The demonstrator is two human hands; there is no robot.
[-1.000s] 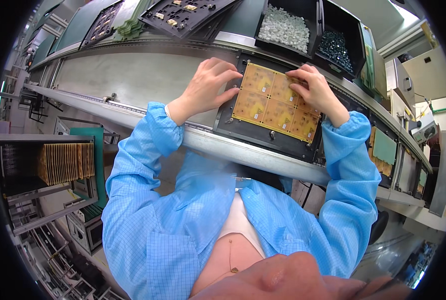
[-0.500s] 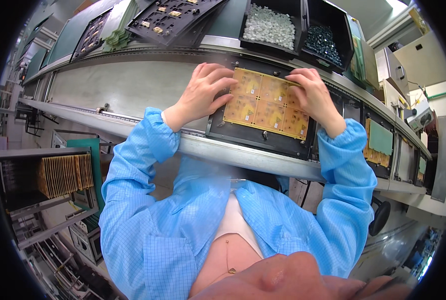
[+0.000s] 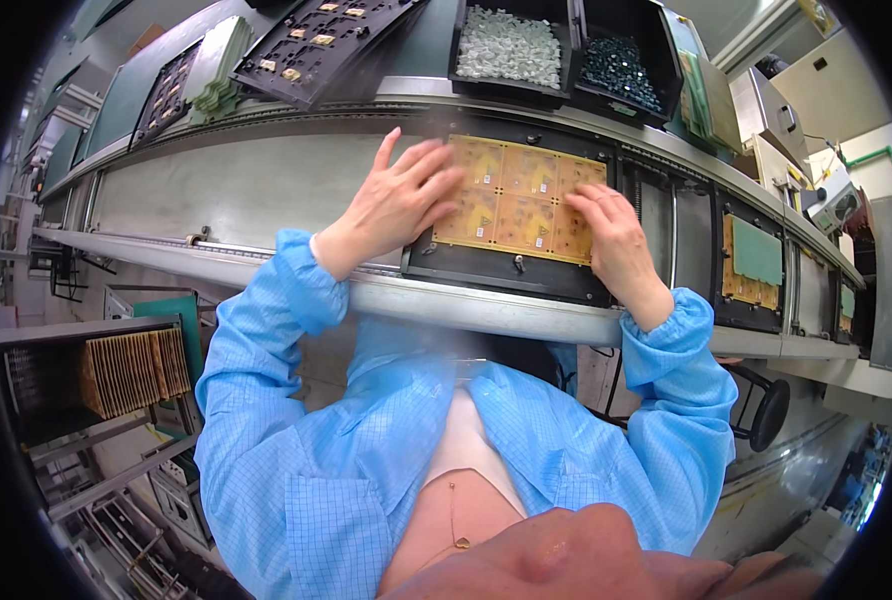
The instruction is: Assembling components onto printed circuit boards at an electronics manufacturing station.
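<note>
Seated already in the black carrier (image 3: 511,278): yellow board (image 3: 519,197), pressed flat under open left hand (image 3: 398,205) and open right hand (image 3: 611,238), not yet released.

My left hand (image 3: 398,205) and right hand (image 3: 611,232) lie flat on the board (image 3: 519,197) in its black frame (image 3: 511,275). Left of my left hand the grey belt (image 3: 236,190) lies bare, open room to slide. Behind the board, two bins (image 3: 511,45) and a tilted tray (image 3: 316,45) wall off the far side. To my right another frame (image 3: 751,265) sits near.
</note>
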